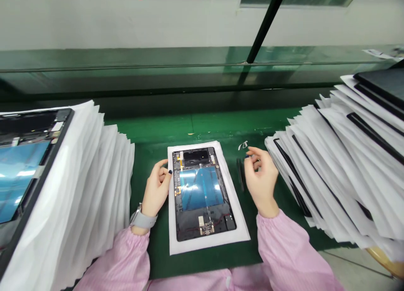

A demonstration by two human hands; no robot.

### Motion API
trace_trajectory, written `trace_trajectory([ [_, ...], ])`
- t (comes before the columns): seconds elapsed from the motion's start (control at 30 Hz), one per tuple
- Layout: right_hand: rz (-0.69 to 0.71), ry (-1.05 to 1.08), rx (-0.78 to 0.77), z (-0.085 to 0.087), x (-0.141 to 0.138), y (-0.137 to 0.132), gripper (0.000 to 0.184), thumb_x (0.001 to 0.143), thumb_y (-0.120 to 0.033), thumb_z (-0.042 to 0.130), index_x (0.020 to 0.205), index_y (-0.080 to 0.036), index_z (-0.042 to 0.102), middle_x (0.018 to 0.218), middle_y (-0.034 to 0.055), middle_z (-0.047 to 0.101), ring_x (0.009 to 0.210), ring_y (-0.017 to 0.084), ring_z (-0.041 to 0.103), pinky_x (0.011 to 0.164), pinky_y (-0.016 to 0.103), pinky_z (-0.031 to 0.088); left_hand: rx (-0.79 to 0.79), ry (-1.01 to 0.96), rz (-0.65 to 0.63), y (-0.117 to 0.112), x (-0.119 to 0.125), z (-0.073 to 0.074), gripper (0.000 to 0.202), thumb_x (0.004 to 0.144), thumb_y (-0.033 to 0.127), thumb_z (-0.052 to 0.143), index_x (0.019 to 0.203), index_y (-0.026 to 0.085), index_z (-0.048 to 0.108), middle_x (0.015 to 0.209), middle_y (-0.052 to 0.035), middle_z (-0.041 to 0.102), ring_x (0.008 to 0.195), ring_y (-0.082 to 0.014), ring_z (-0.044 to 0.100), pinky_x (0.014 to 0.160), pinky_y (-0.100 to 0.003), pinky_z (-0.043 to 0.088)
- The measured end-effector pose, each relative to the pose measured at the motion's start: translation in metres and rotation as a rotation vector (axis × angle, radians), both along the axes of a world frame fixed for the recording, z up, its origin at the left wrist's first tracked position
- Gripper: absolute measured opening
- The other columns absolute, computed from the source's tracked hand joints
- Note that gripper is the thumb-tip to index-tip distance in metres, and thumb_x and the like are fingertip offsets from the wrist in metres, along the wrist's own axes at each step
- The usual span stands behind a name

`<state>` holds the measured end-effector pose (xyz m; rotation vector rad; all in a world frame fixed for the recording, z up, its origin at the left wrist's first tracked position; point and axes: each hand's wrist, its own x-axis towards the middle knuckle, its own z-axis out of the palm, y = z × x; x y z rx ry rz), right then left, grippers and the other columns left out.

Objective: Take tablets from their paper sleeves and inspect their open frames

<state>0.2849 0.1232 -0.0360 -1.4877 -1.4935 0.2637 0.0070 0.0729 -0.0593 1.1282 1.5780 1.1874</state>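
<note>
An opened tablet back (pixel 202 192), with a blue battery film and bare circuitry, lies face down on a white foam sheet (pixel 176 242) in the middle of the green mat. My left hand (pixel 156 190) rests at the tablet's left edge with the fingers curled against the frame. My right hand (pixel 260 177) hovers just right of the sheet, fingertips pinched together on something small and dark that I cannot make out. A thin dark strip (pixel 241 175) lies on the mat beside that hand.
A tall fanned stack of white sheets (pixel 91 190) stands at the left, topped by another opened tablet (pixel 23 164). At the right, a slanted pile of tablets between white sheets (pixel 344 173). A small white scrap (pixel 242 146) lies on the green mat (pixel 151 135).
</note>
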Motion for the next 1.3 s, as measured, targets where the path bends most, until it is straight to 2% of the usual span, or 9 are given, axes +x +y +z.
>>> trace_trajectory([
  [0.07, -0.098, -0.073, 0.074, 0.0, 0.012, 0.006, 0.02, 0.083, -0.022, 0.051, 0.099, -0.02, 0.063, 0.1, 0.0099, 0.064, 0.095, 0.026, 0.059, 0.085, 0.044, 0.048, 0.005, -0.005, 0.004, 0.0, 0.0, 0.0, 0.039, 0.083, 0.031, 0.058, 0.12, 0.019, 0.051, 0.07, 0.0069, 0.052, 0.053, -0.0102, 0.048, 0.05, -0.022, 0.041],
  [0.17, -0.12, -0.044, 0.036, -0.006, 0.023, 0.016, 0.022, 0.085, -0.027, 0.05, 0.099, -0.019, 0.064, 0.108, 0.013, 0.063, 0.11, 0.03, 0.056, 0.095, 0.05, 0.044, 0.005, -0.006, 0.004, -0.001, 0.0, 0.002, 0.04, 0.083, 0.03, 0.057, 0.121, 0.019, 0.051, 0.07, 0.0069, 0.052, 0.052, -0.0099, 0.048, 0.05, -0.022, 0.04],
  [0.43, -0.101, 0.174, -0.13, -0.026, 0.037, 0.026, 0.028, 0.086, -0.038, 0.049, 0.096, -0.018, 0.066, 0.101, 0.0129, 0.069, 0.097, 0.029, 0.064, 0.089, 0.049, 0.049, 0.005, 0.002, 0.006, -0.002, 0.001, 0.006, 0.042, 0.082, 0.026, 0.059, 0.122, 0.018, 0.051, 0.071, 0.0059, 0.056, 0.057, -0.0116, 0.054, 0.054, -0.023, 0.043],
  [0.63, -0.074, 0.357, -0.182, -0.034, 0.043, 0.033, 0.042, 0.079, -0.038, 0.058, 0.117, -0.02, 0.057, 0.101, 0.0089, 0.065, 0.092, 0.024, 0.065, 0.078, 0.04, 0.054, 0.001, 0.029, -0.018, -0.002, 0.0, 0.005, 0.042, 0.084, 0.026, 0.055, 0.125, 0.019, 0.048, 0.073, 0.0058, 0.055, 0.061, -0.0121, 0.055, 0.056, -0.023, 0.044],
  [0.87, -0.087, 0.312, -0.136, -0.038, 0.043, 0.034, 0.037, 0.08, -0.039, 0.055, 0.111, -0.02, 0.059, 0.101, 0.0086, 0.063, 0.097, 0.025, 0.061, 0.091, 0.046, 0.049, 0.021, 0.041, -0.041, -0.003, 0.0, 0.001, 0.042, 0.084, 0.028, 0.054, 0.124, 0.019, 0.047, 0.074, 0.0058, 0.053, 0.063, -0.0128, 0.055, 0.06, -0.025, 0.044],
  [0.97, -0.101, 0.257, -0.131, -0.037, 0.044, 0.034, 0.032, 0.082, -0.041, 0.054, 0.103, -0.019, 0.062, 0.101, 0.0097, 0.064, 0.096, 0.026, 0.061, 0.09, 0.049, 0.049, 0.031, 0.056, -0.048, -0.003, 0.001, 0.002, 0.042, 0.083, 0.029, 0.053, 0.124, 0.02, 0.047, 0.074, 0.0059, 0.052, 0.063, -0.0134, 0.054, 0.06, -0.026, 0.043],
  [1.1, -0.132, 0.164, -0.069, -0.022, 0.039, 0.027, 0.032, 0.08, -0.044, 0.055, 0.099, -0.019, 0.063, 0.105, 0.013, 0.063, 0.1, 0.031, 0.06, 0.092, 0.056, 0.047, 0.061, 0.074, -0.038, -0.004, 0.001, 0.004, 0.04, 0.083, 0.029, 0.05, 0.122, 0.02, 0.047, 0.071, 0.0067, 0.05, 0.06, -0.0138, 0.052, 0.059, -0.028, 0.042],
  [1.2, -0.119, 0.119, 0.002, 0.003, 0.03, 0.009, 0.031, 0.082, -0.044, 0.055, 0.104, -0.022, 0.062, 0.113, 0.0143, 0.061, 0.112, 0.035, 0.057, 0.095, 0.06, 0.045, 0.083, 0.09, -0.021, -0.004, 0.001, 0.004, 0.039, 0.082, 0.028, 0.05, 0.12, 0.02, 0.048, 0.07, 0.0071, 0.05, 0.057, -0.0139, 0.052, 0.059, -0.029, 0.042],
  [1.3, -0.059, 0.099, 0.036, 0.035, 0.03, -0.022, 0.023, 0.084, -0.043, 0.058, 0.101, -0.03, 0.065, 0.118, 0.0124, 0.062, 0.115, 0.036, 0.058, 0.09, 0.055, 0.052, 0.091, 0.118, -0.011, -0.005, 0.003, 0.004, 0.044, 0.079, 0.027, 0.054, 0.123, 0.02, 0.047, 0.072, 0.0072, 0.051, 0.057, -0.0144, 0.054, 0.059, -0.029, 0.042],
])
